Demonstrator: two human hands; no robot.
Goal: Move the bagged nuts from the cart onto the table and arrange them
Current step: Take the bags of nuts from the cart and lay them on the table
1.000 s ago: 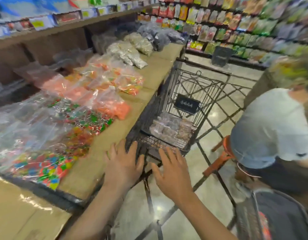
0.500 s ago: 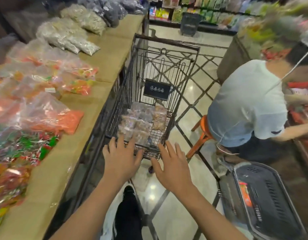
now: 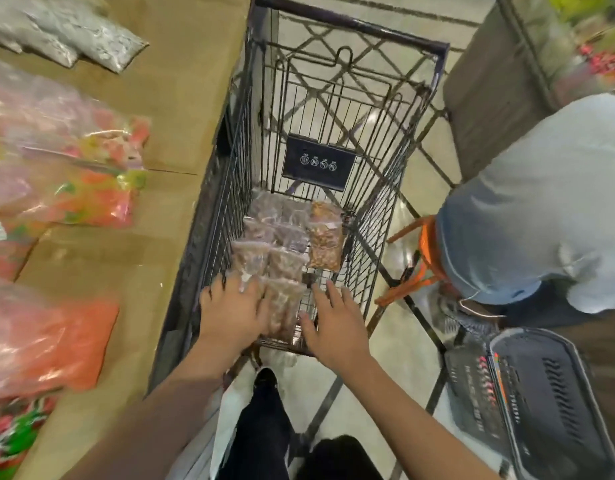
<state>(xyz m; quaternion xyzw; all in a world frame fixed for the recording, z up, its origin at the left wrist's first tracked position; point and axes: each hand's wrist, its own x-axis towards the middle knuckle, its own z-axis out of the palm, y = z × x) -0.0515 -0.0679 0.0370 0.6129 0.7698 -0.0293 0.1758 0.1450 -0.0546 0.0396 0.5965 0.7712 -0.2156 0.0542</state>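
Several clear bags of brown nuts (image 3: 285, 244) lie flat on the floor of a black wire cart (image 3: 351, 24), with one lighter, orange-brown bag (image 3: 326, 237) at their right. My left hand (image 3: 229, 310) reaches into the cart's near end with spread fingers lying over the nearest left bags. Beside it, my right hand (image 3: 333, 323) hovers flat and empty over the near edge, fingers apart. The brown paper-covered table (image 3: 181, 98) runs along the cart's left side.
Bags of coloured candy (image 3: 67, 174) and grey bags (image 3: 67, 39) cover the table's left part. A person in a white shirt (image 3: 534, 209) sits on an orange stool (image 3: 420, 258) right of the cart. A black plastic basket (image 3: 541, 403) stands on the floor at lower right.
My view has swung down and closer to the cart. Both hands have moved forward from the cart's near rim to over the bags inside.
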